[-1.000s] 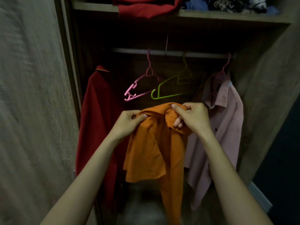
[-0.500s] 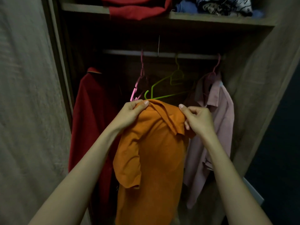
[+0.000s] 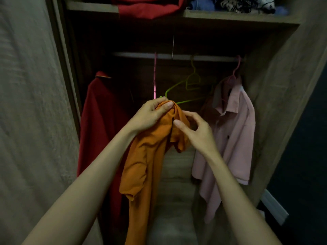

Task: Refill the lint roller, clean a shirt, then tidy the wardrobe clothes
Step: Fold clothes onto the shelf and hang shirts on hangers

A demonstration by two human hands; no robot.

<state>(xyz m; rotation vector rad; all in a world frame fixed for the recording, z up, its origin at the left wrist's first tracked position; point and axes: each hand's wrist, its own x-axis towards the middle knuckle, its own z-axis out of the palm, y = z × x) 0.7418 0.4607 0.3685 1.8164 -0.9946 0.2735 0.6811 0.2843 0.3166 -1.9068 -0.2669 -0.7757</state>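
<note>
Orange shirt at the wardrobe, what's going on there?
A person holds the orange shirt up at the wardrobe. The left hand grips its bunched collar and the right hand pinches the fabric beside it. An empty green hanger hangs on the rail behind, between a red shirt and a pink shirt.

On my feed the orange shirt [image 3: 141, 165] is plain, with a deep red shirt [image 3: 104, 121] to its left and a pale pink shirt [image 3: 233, 124] with a dark button to its right. Behind it I see a lime green hanger [image 3: 192, 82] and a pink hanger [image 3: 155, 82]. The shelf above carries red cloth [image 3: 150, 9], blue cloth [image 3: 201, 3] and a black-and-white print [image 3: 247, 3].
</note>
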